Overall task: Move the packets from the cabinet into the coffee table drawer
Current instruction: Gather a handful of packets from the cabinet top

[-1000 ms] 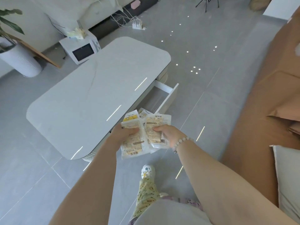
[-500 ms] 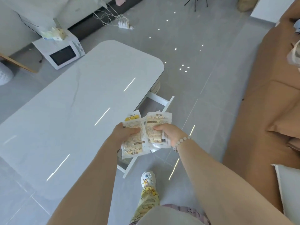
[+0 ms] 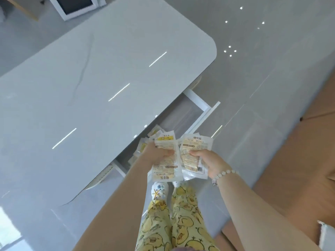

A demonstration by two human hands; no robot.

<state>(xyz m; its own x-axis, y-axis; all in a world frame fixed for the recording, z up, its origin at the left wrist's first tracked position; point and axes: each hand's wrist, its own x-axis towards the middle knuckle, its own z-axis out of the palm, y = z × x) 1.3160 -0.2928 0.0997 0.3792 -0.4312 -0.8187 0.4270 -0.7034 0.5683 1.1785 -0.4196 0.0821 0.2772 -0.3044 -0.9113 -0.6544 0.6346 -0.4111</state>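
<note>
I hold two bunches of white and yellow hand-warmer packets over the near end of the open coffee table drawer [image 3: 204, 115]. My left hand [image 3: 154, 155] grips one bunch of packets [image 3: 165, 167], and my right hand [image 3: 210, 163] grips the other packets [image 3: 194, 151] beside it. Several more packets [image 3: 143, 145] lie in the drawer just behind my left hand. The drawer is pulled out from under the white marble-look table top [image 3: 101, 84]; its far half shows a bare bottom.
A brown sofa [image 3: 299, 151] runs along the right, with a pale cushion [image 3: 328, 236] at the lower right. A white microwave [image 3: 76, 6] sits on the floor beyond the table. My legs in yellow duck-print trousers [image 3: 174, 218] stand between table and sofa.
I have stepped closer to the table and look more steeply down. The drawer now lies right under my hands, and packets inside it have come into view.
</note>
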